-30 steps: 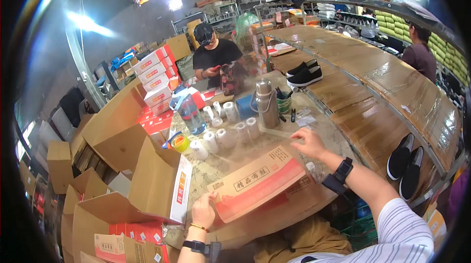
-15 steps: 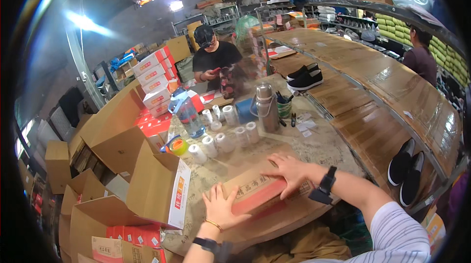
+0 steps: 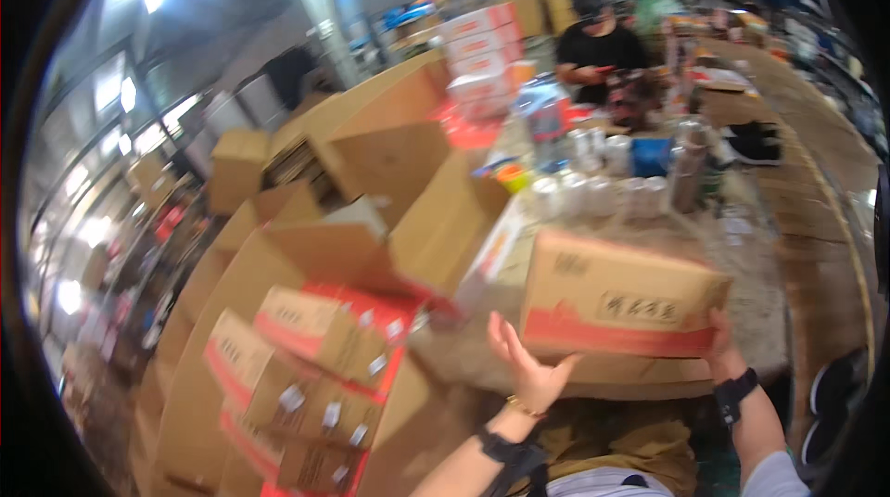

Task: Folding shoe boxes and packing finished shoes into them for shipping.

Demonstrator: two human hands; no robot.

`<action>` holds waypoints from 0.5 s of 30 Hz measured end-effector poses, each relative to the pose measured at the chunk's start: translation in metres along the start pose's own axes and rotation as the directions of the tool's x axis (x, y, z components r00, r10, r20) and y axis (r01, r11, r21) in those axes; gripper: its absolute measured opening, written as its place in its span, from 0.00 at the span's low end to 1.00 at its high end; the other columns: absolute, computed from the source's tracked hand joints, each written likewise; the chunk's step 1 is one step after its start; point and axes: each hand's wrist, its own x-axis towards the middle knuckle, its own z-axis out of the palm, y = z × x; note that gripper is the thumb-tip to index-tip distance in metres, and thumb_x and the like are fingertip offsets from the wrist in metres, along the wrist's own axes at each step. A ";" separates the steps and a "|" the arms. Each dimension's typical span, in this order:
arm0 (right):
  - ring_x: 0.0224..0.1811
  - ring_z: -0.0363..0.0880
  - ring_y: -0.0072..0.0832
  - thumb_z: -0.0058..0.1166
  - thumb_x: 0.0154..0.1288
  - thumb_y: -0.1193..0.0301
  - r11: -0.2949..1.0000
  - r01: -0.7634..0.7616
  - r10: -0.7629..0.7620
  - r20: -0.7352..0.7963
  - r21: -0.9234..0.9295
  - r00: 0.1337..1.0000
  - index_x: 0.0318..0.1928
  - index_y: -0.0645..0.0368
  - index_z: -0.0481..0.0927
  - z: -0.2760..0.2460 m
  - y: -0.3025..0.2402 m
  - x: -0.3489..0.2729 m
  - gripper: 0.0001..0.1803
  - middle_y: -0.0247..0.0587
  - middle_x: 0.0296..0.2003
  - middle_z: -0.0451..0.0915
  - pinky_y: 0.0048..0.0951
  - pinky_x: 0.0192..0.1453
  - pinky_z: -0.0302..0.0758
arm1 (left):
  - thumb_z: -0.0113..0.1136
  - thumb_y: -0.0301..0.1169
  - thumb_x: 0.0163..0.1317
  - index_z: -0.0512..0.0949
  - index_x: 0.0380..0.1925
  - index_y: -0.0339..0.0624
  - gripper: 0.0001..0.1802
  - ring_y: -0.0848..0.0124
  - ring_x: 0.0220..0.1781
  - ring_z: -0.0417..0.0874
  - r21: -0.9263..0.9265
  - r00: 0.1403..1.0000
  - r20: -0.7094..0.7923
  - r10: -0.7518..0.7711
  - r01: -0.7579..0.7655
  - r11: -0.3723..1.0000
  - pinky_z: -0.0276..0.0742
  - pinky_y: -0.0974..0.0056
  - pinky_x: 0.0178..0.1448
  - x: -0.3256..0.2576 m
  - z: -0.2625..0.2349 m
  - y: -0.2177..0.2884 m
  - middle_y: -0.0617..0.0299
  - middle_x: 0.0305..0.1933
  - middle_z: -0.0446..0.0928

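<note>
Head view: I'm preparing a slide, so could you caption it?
Right hand gripping a brown-and-red box, left hand open near it, beside an open carton holding boxes.

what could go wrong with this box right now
The box could tip or slip: the right hand grips one end, while the left hand is open by the lower left corner, and whether it touches is hard to tell. If the box swings away from the person, it might knock over the white rolls standing beyond it on the table.
</note>
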 end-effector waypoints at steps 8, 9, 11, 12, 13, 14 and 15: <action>0.68 0.53 0.33 0.52 0.59 0.43 0.896 0.415 -0.307 0.457 -0.157 0.835 0.71 0.48 0.28 0.188 0.101 0.044 0.55 0.38 0.69 0.46 0.39 0.66 0.58 | 0.57 0.28 0.54 0.62 0.60 0.38 0.31 0.64 0.62 0.66 -0.523 0.792 0.386 -0.474 0.611 0.594 0.62 0.57 0.66 -0.029 -0.098 0.027 0.55 0.61 0.65; 0.68 0.53 0.33 0.52 0.59 0.43 0.910 0.393 -0.288 0.477 -0.133 0.830 0.71 0.48 0.28 0.198 0.098 0.044 0.55 0.38 0.69 0.46 0.39 0.66 0.58 | 0.54 0.32 0.54 0.58 0.63 0.37 0.34 0.59 0.64 0.65 -0.690 0.822 0.269 -0.501 0.528 0.495 0.63 0.52 0.67 -0.041 -0.136 0.005 0.54 0.63 0.62; 0.65 0.57 0.31 0.54 0.62 0.52 0.927 0.288 -0.120 0.536 -0.240 0.835 0.71 0.53 0.28 0.200 0.085 0.041 0.53 0.40 0.68 0.47 0.37 0.63 0.61 | 0.54 0.37 0.53 0.57 0.63 0.37 0.36 0.56 0.63 0.67 -0.708 0.828 0.091 -0.553 0.445 0.549 0.65 0.50 0.65 0.009 -0.189 0.030 0.51 0.61 0.64; 0.61 0.63 0.28 0.51 0.64 0.63 0.929 0.262 -0.121 0.459 -0.259 0.880 0.71 0.57 0.38 0.188 0.084 0.037 0.45 0.41 0.64 0.56 0.32 0.60 0.64 | 0.53 0.38 0.53 0.59 0.61 0.37 0.36 0.55 0.61 0.68 -0.467 0.868 0.027 -0.496 0.449 0.761 0.67 0.51 0.63 0.013 -0.234 0.016 0.51 0.59 0.65; 0.56 0.68 0.27 0.51 0.64 0.67 0.923 0.210 -0.081 0.371 -0.323 0.925 0.67 0.59 0.50 0.173 0.084 0.035 0.35 0.41 0.58 0.63 0.30 0.57 0.67 | 0.53 0.41 0.53 0.60 0.60 0.35 0.35 0.55 0.59 0.70 -0.433 0.814 -0.098 -0.573 0.483 0.761 0.69 0.52 0.61 0.040 -0.260 0.034 0.51 0.58 0.67; 0.51 0.73 0.26 0.50 0.65 0.70 0.911 0.152 -0.044 0.275 -0.383 0.960 0.64 0.61 0.62 0.158 0.083 0.034 0.27 0.40 0.52 0.71 0.27 0.55 0.69 | 0.52 0.42 0.55 0.60 0.60 0.33 0.35 0.56 0.58 0.71 -0.477 0.870 -0.172 -0.463 0.338 0.811 0.69 0.53 0.61 0.064 -0.277 0.042 0.51 0.57 0.68; 0.44 0.75 0.24 0.50 0.65 0.72 0.884 0.181 -0.098 0.207 -0.432 0.973 0.55 0.62 0.70 0.146 0.084 0.030 0.18 0.38 0.44 0.74 0.25 0.50 0.71 | 0.52 0.42 0.56 0.61 0.60 0.34 0.34 0.57 0.57 0.72 -0.405 0.905 -0.127 -0.406 0.326 0.854 0.70 0.54 0.60 0.089 -0.317 0.046 0.52 0.55 0.70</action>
